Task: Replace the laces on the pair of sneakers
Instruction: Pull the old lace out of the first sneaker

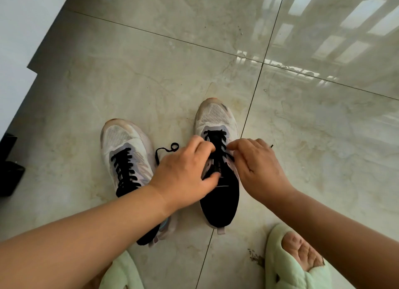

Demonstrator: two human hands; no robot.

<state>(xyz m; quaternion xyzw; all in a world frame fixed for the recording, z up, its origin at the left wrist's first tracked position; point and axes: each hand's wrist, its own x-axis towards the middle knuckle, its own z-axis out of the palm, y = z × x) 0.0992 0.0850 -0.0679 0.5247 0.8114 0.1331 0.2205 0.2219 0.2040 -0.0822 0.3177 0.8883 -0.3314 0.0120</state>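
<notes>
The right sneaker [218,124] stands on the tiled floor [151,61], toe pointing away, and carries a black lace [216,137] crossed through its front eyelets. The left hand [185,172] lies over its left side, fingers curled at the lace, the thumb on the tongue. The right hand [259,165] pinches the lace on the other side. A loose lace end [170,148] curls on the floor between the two shoes. The left sneaker [125,150] stands just beside, laced in black. Near the person, two green slippers [287,267] show, one with bare toes.
</notes>
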